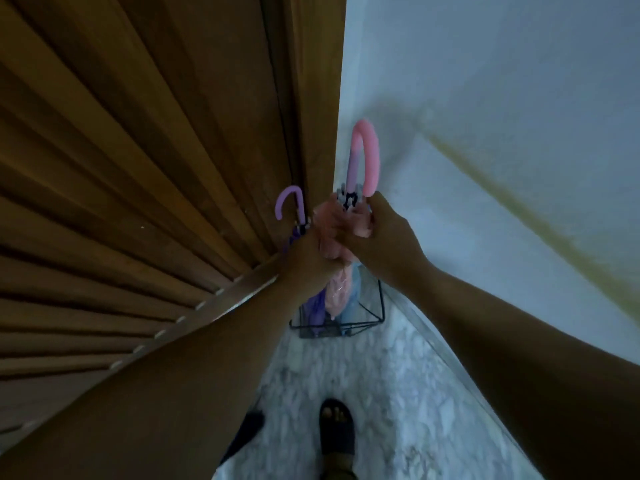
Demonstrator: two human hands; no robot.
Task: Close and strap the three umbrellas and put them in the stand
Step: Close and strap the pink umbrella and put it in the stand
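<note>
A pink umbrella (365, 157) with a curved pink handle stands folded, its tip down inside the black wire stand (372, 315) on the floor. My left hand (308, 254) grips its gathered pink canopy from the left. My right hand (377, 230) holds the canopy just below the handle. A purple umbrella (289, 206) with a hooked handle stands in the stand, leaning against the wooden door. A pale blue umbrella canopy (355, 296) shows in the stand behind the pink one; its handle is hidden.
A wooden slatted door (138, 168) fills the left side. A white wall (502, 133) rises on the right. The stand sits in the corner on a marble floor (388, 393). My sandalled foot (336, 431) stands just in front.
</note>
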